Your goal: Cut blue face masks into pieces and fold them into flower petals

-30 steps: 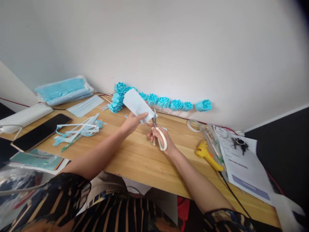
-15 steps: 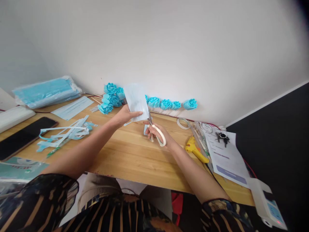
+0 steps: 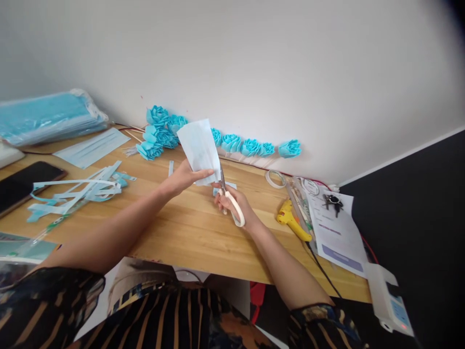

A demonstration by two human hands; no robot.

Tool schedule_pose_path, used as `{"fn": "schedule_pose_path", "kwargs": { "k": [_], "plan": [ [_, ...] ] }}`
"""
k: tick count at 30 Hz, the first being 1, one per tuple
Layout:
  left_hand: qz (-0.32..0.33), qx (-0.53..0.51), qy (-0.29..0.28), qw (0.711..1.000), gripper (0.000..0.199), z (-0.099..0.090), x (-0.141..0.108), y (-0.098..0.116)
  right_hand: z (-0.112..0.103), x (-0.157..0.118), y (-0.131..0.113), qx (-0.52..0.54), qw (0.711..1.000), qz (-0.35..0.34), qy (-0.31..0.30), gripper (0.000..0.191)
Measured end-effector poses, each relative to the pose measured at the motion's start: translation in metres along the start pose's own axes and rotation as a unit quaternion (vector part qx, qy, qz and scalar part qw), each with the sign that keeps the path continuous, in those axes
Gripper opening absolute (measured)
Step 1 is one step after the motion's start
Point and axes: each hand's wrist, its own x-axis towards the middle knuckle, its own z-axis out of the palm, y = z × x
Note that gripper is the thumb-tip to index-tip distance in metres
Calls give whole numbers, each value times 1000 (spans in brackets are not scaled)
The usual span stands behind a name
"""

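A pale blue sheet of mask fabric (image 3: 199, 145) stands up in my left hand (image 3: 187, 175), pinched between thumb and fingers at its lower part. My right hand (image 3: 236, 203) grips white-handled scissors (image 3: 235, 208), fingers through the loops. The blades point up along the right edge of the sheet; whether they are parted is hard to see. Small cut blue pieces (image 3: 231, 185) lie on the table by the right hand, partly hidden by it. Behind the sheet, several blue fabric roses (image 3: 250, 147) on sticks rest along the wall.
At left are a bag of masks (image 3: 54, 116), a flat mask (image 3: 92, 147), a heap of cut strips (image 3: 87, 189) and a phone (image 3: 31, 184). At right lie a tape roll (image 3: 275, 179), a yellow glue gun (image 3: 292, 220), keys (image 3: 333, 201) on paper and a power strip (image 3: 389, 298).
The view has shifted slightly. The sheet now leans more to the left, and the scissors have tilted to stand more upright along its right edge. Both hands keep their holds.
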Motion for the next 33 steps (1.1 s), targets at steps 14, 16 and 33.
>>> {"fn": "schedule_pose_path", "kwargs": {
  "k": [14, 16, 33],
  "plan": [
    [13, -35, 32, 999, 46, 2, -1, 2, 3, -4, -5, -13, 1000, 16, 16, 63],
    [18, -26, 23, 999, 46, 2, -1, 1, 4, -4, -5, -14, 1000, 16, 19, 64],
    [19, 26, 0, 999, 51, 1, -2, -1, 3, -4, -1, -16, 1000, 10, 20, 65]
  ]
}}
